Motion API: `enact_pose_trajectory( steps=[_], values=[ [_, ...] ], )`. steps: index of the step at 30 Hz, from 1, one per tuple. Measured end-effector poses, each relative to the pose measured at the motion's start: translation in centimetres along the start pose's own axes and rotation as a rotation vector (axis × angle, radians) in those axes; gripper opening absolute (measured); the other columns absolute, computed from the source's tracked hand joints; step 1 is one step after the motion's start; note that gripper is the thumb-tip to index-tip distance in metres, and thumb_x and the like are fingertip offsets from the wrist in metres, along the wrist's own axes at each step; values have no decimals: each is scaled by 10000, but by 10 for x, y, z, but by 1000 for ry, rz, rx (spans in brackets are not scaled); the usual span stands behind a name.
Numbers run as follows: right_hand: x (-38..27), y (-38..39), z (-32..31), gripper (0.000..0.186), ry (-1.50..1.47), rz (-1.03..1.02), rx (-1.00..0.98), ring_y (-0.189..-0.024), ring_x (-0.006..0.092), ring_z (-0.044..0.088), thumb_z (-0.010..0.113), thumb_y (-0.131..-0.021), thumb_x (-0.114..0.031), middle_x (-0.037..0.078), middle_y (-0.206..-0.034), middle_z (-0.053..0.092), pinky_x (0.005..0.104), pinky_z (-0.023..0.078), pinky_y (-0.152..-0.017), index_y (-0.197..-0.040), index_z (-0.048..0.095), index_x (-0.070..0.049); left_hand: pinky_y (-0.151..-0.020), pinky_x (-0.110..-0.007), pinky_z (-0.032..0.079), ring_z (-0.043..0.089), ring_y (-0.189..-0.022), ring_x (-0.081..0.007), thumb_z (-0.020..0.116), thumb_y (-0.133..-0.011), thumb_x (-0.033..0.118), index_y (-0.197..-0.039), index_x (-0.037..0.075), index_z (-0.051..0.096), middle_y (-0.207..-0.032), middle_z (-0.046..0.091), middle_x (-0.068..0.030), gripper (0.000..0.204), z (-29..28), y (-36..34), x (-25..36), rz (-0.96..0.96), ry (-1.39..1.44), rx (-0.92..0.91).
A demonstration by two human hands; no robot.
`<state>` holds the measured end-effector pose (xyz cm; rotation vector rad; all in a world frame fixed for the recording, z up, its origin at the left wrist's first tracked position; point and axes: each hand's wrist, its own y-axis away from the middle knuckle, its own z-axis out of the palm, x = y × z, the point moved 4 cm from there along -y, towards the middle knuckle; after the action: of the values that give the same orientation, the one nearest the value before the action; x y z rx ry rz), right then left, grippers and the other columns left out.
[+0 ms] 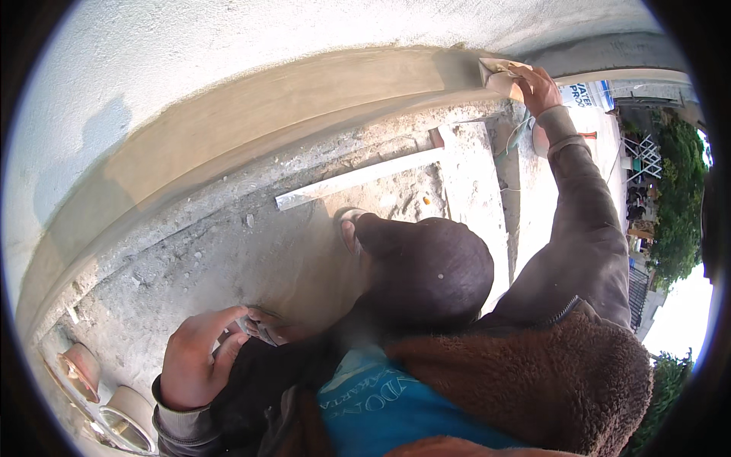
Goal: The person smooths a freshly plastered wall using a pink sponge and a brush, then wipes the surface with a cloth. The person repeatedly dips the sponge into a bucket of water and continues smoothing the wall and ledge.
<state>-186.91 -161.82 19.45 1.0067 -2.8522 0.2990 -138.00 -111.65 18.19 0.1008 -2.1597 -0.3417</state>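
High at the right, my right hand [539,90] is closed on a creased piece of beige and white paper [502,76], which it presses against the smooth grey plaster band [304,80] along the foot of the wall. The plaster looks darker just left of the paper. At lower left, my left hand [199,354] has its fingers curled and thumb bent towards them, beside my dark-clad knee. Something small and greyish may be between those fingertips, but it cannot be made out. One of my feet [349,228] shows on the floor between the knees.
A long pale straight bar [358,179] lies on the dusty, rough concrete floor near the wall. At the lower left stand a round bucket [131,417] and a reddish bowl [81,371]. A white container with blue print [586,97] stands beyond my right hand.
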Motion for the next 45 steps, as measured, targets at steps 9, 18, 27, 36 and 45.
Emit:
enact_pose_trajectory(
  steps=[9, 18, 27, 36, 45],
  values=[
    [-354, -75, 35, 288, -423, -476, 60, -843, 257, 730, 675, -969, -262, 93, -946, 730, 397, 614, -724, -1242, 726, -186, -757, -392, 521, 678, -817, -311, 744, -887, 68, -1222, 43, 654, -930, 715, -115, 348, 5, -28, 32, 81, -113, -48],
    [-275, -67, 44, 257, -259, -514, 96, -733, 236, 700, 716, -946, -299, 69, -856, 679, 396, 586, -689, -1190, 759, -234, -759, -394, 522, 667, -785, -297, 751, -874, 52, -1232, 56, 660, -901, 706, -120, 369, 7, -17, 23, -9, -116, -28],
    [-322, -76, 50, 233, -651, -496, -63, -892, 206, 750, 812, -882, -242, 86, -1062, 787, 349, 615, -841, -1043, 798, -75, -758, -401, 524, 674, -812, -320, 765, -865, 88, -1209, 48, 661, -895, 705, -120, 361, 4, -10, 27, 19, -111, 4],
    [-251, -82, 67, 264, -582, -447, -66, -958, 227, 745, 769, -919, -319, 89, -1131, 772, 351, 605, -877, -1071, 800, -105, -787, -371, 542, 693, -841, -291, 712, -937, 95, -1200, 42, 680, -963, 714, -144, 270, 4, 3, 10, -132, 15, -36],
    [-124, 142, 79, 386, -1491, 766, 439, -1031, 184, 668, 663, -1020, -133, 56, -1194, 663, 374, 596, -775, -1384, 550, -76, -764, -381, 554, 714, -871, -314, 679, -963, 176, -1189, 43, 684, -1026, 723, -177, 262, 17, -12, -17, -233, -48, -145]
  ],
)
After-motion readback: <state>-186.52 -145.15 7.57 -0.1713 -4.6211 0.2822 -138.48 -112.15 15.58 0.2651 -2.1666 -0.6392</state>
